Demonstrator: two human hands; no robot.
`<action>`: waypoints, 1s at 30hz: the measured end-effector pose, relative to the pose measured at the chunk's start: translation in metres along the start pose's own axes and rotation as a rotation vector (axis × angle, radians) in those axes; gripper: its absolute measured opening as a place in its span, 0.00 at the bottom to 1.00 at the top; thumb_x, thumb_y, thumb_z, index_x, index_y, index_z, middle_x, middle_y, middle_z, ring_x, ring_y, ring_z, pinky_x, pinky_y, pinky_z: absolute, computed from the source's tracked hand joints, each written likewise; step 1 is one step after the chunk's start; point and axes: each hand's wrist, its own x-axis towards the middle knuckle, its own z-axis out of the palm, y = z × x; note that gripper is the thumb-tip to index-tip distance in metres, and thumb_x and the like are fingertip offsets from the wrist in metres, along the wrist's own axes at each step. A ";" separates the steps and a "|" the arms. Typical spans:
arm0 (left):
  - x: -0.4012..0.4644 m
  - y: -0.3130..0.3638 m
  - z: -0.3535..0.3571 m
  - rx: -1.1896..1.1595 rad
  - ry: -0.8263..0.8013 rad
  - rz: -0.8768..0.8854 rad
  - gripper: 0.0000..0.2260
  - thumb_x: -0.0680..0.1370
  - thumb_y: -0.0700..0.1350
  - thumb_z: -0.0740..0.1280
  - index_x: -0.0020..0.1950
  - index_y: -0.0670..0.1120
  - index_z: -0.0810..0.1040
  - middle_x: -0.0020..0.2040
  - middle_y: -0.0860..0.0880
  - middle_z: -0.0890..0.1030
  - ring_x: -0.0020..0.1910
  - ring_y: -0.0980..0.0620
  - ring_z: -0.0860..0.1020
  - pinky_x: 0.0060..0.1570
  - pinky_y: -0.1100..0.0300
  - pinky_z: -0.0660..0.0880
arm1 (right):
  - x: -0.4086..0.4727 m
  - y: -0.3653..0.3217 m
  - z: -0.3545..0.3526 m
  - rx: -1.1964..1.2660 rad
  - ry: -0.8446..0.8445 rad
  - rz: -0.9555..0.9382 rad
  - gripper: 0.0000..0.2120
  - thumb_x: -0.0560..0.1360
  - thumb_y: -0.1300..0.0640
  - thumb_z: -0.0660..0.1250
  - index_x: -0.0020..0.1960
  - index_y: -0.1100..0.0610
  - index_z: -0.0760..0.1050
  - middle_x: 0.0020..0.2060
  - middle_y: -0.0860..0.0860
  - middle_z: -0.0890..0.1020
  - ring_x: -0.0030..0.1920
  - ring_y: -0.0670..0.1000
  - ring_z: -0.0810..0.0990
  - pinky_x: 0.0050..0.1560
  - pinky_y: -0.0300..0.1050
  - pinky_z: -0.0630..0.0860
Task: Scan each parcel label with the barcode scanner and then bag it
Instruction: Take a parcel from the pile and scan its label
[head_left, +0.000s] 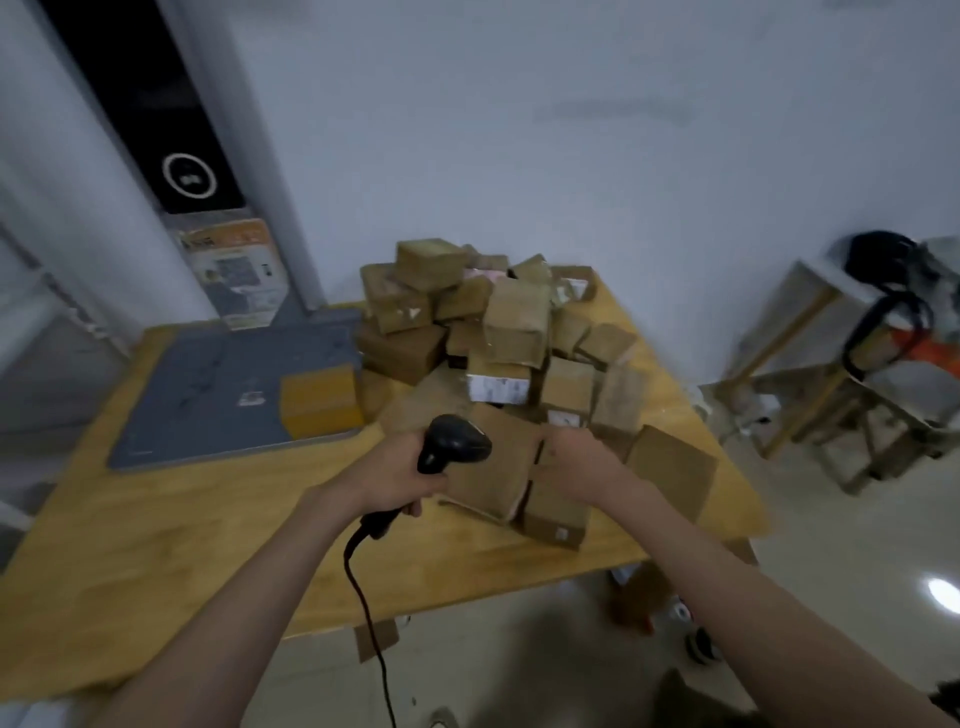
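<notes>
Wooden table (171, 530) carries a loose heap of parcels (483, 332), so with my left hand (397, 480) gripping the barcode scanner (453, 442) and my right hand (574, 460) grasping a front parcel (493, 478), tugging could topple the pile.

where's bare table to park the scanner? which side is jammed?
Bare wood on the table lies near the left hand, below the grey mat. The mat is open left of the yellow box. The parcel pile crowds the right half, around the right hand.
</notes>
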 end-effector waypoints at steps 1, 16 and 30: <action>-0.002 -0.009 -0.009 -0.010 0.018 -0.018 0.09 0.77 0.40 0.68 0.51 0.51 0.73 0.40 0.45 0.81 0.32 0.48 0.84 0.37 0.51 0.81 | 0.009 -0.013 0.002 -0.010 -0.003 -0.017 0.22 0.77 0.51 0.68 0.70 0.54 0.72 0.60 0.52 0.80 0.57 0.54 0.80 0.54 0.51 0.80; -0.043 -0.142 -0.106 -0.083 0.226 -0.218 0.05 0.77 0.41 0.69 0.46 0.48 0.73 0.38 0.44 0.81 0.32 0.48 0.84 0.39 0.51 0.83 | 0.128 -0.165 0.064 -0.137 -0.102 -0.258 0.20 0.74 0.53 0.68 0.65 0.51 0.76 0.56 0.51 0.82 0.57 0.54 0.81 0.56 0.50 0.79; -0.028 -0.217 -0.133 -0.247 0.363 -0.501 0.09 0.76 0.40 0.69 0.54 0.47 0.73 0.39 0.48 0.82 0.30 0.53 0.83 0.33 0.61 0.80 | 0.263 -0.240 0.115 -0.217 -0.207 -0.383 0.36 0.72 0.59 0.74 0.76 0.55 0.61 0.68 0.56 0.69 0.67 0.59 0.71 0.55 0.50 0.73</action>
